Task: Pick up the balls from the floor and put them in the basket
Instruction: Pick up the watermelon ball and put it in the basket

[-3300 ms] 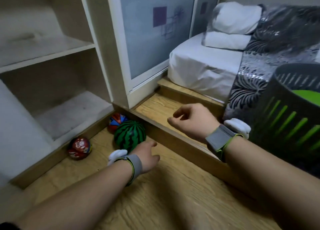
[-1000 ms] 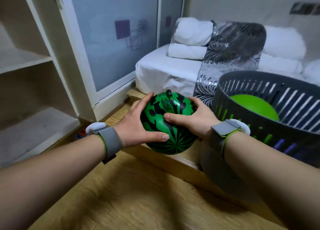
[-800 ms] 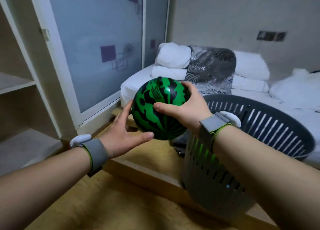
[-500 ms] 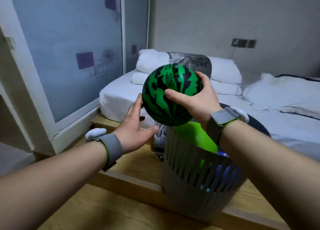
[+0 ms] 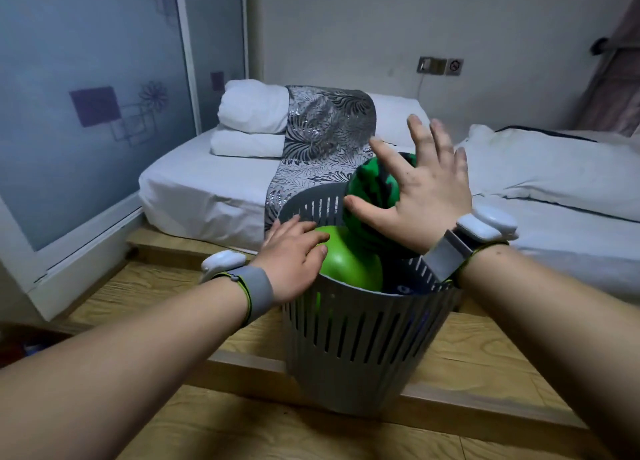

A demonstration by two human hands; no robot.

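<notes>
My left hand (image 5: 294,257) lay flat, empty, at the basket (image 5: 360,335) rim beside the plain green ball (image 5: 349,265). Right hand (image 5: 420,196) splayed wide, holding nothing; watermelon ball (image 5: 372,191) sat atop the pile. Light, smooth, probably slippery, so I judged two palms cupping its sides best.

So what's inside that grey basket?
The basket holds a plain green ball and a watermelon ball dropping in above it. Something dark blue shows beside them; the rest is hidden.
</notes>
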